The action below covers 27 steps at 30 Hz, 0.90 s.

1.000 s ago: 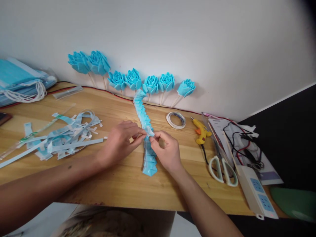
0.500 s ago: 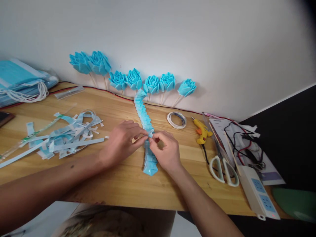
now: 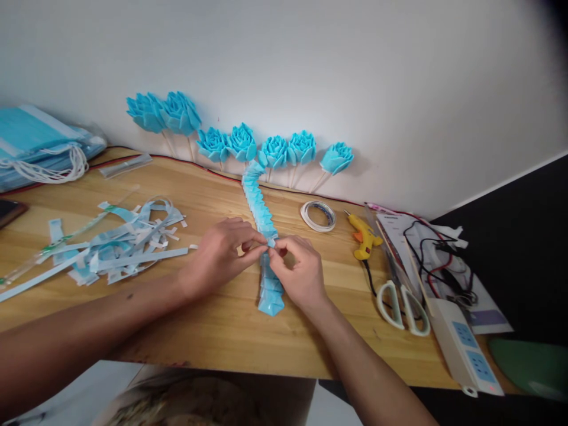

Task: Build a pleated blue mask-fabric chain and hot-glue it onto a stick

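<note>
Left hand (image 3: 224, 251): thumb and fingers pinched on small blue piece (image 3: 271, 242)
Right hand (image 3: 299, 269): pinching same piece, fingertips right beside the left's
Piece position: between both hands, over folded blue row (image 3: 261, 210)
Scraps (image 3: 119, 251): left of left hand
Tape roll (image 3: 316, 227): beyond right hand
Glue gun (image 3: 367, 238): right of right hand
Flowers (image 3: 274, 152): beyond both hands

Left grip (image 3: 219, 254) and right grip (image 3: 299, 269) pinch blue material (image 3: 271, 242).

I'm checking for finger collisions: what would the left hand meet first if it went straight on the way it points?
Likely the small folded blue piece at its fingertips, then the right hand; depth there is unclear.
</note>
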### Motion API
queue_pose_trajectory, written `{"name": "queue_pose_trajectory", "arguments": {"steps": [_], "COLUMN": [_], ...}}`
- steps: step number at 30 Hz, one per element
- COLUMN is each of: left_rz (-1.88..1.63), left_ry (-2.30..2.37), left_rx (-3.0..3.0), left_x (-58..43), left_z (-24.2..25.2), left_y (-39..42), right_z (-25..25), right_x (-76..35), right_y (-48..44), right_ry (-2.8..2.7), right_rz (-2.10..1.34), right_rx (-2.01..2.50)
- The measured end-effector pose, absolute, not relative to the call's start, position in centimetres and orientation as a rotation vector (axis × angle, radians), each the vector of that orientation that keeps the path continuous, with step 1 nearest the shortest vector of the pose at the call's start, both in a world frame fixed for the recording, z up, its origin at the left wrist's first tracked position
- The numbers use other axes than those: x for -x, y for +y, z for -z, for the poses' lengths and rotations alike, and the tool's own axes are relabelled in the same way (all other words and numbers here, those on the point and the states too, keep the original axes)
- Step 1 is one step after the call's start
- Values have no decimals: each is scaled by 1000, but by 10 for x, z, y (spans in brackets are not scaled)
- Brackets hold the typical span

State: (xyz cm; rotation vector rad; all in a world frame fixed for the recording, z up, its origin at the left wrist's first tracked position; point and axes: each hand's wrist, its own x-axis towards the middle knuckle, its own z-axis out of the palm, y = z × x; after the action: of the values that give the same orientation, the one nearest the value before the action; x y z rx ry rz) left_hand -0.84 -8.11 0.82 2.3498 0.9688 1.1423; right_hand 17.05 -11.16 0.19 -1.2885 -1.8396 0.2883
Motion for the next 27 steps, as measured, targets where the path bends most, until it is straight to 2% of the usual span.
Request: {"name": "queue_pose_trajectory", "arguments": {"steps": [27], "left_rz": [-1122], "left_ry": [933], "left_rx": [-2303], "left_x": [8], "left_z": [-9], "left_y": [-80], "right_z": [0], "right_x": [-171], "right_y": [-111], "right_ry": [-1856], "right_rz": [-290], "right_rx": [1263]}}
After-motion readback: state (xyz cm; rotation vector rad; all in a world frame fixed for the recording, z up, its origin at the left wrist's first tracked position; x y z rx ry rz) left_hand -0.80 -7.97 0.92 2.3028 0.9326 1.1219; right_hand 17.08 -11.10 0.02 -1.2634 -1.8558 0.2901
